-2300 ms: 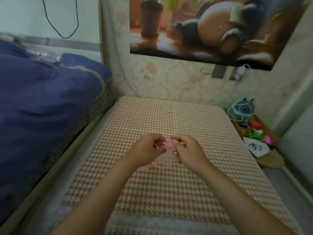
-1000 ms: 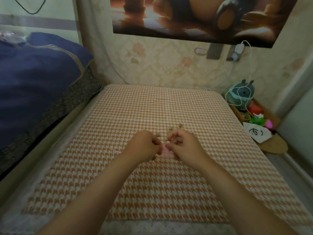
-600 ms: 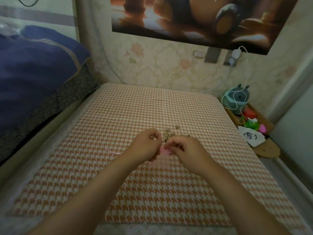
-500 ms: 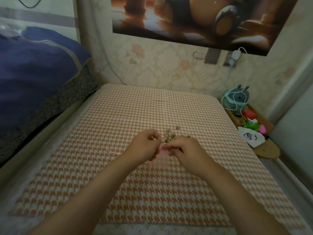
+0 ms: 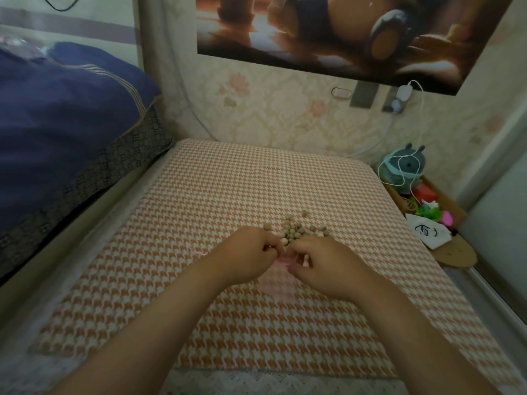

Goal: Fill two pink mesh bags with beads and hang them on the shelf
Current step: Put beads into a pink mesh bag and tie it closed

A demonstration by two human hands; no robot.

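A thin pink mesh bag [image 5: 278,280] lies on the orange-and-white checked table top [image 5: 228,195], between my two hands. My left hand [image 5: 245,253] pinches its upper edge from the left, and my right hand [image 5: 322,266] pinches it from the right. Just beyond my fingertips sits a small heap of tan round beads [image 5: 296,230], several of them scattered loose toward the right. A pink drawstring [image 5: 199,251] trails out to the left of my left wrist. No second bag and no shelf are in view.
A bed with a dark blue blanket [image 5: 62,115] runs along the left side. A wallpapered wall with a poster stands behind the table. To the right, a low wooden stand [image 5: 453,252] holds a grey-green plush toy [image 5: 403,172], colourful small items and a white cable.
My view has tilted down and closer, so the beads beyond my fingers now show. Both hands stay pinched on the pink bag, which now lies lower on the cloth.
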